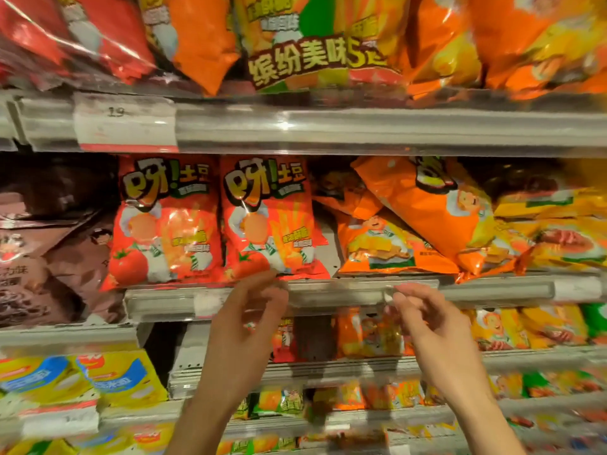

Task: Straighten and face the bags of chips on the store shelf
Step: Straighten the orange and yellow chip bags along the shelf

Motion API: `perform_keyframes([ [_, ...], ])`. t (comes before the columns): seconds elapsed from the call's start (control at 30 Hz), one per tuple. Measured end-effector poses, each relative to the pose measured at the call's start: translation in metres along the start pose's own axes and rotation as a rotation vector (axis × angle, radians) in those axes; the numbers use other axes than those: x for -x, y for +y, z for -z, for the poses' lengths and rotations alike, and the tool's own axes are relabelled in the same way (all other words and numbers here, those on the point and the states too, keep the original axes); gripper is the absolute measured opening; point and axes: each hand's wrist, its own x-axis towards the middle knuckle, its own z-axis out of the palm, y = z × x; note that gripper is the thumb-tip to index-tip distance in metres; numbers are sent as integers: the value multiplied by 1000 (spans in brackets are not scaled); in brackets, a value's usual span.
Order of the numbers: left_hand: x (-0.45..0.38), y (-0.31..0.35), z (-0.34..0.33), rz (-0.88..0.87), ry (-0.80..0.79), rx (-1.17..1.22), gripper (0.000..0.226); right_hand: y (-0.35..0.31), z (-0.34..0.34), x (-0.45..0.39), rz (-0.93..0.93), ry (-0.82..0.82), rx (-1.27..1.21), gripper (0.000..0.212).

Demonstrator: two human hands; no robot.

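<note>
On the middle shelf (328, 292), 2 upright tomato chip bags (167, 221) (272, 218) stand side by side at its front edge. To their right a tilted chip bag (427, 208) leans over a lying chip bag (381, 247).

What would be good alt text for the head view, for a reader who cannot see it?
Two bare hands, the left hand and the right hand, reach up to the front rail of a store shelf. Above it, two red tomato chip bags stand upright and face forward. Beside them, orange chip bags lie tilted and piled.
</note>
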Motion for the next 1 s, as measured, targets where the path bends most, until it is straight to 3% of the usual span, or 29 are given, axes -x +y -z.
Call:
perform_keyframes([
  [0.17,1,17,-54,-10,55,45,22,12,52,-30,47,-30,0,7],
  [0.23,0,23,-77,-26,74,52,36,12,70,-42,114,-30,-15,7],
  [0.33,-1,37,-100,-31,94,108,18,6,92,-51,183,-70,54,16],
  [0.43,-2,48,-113,-59,112,78,29,0,110,-59,213,-74,75,12],
  [0.57,-13,63,-123,-61,74,52,29,-10,125,-70,213,-101,7,12],
  [0.63,-24,68,-128,-59,32,23,30,-15,130,-82,209,-34,-30,8],
  [0.73,-45,80,-140,-64,7,-15,29,-27,134,-112,351,148,211,7],
  [0.8,-55,86,-148,-60,-20,-43,32,-32,131,-133,379,135,352,27],
  [0.9,-63,90,-156,-36,-98,-91,50,-35,119,-147,277,15,437,56],
  [1.0,-66,95,-165,12,-132,-118,73,-29,109,-139,292,9,452,66],
])
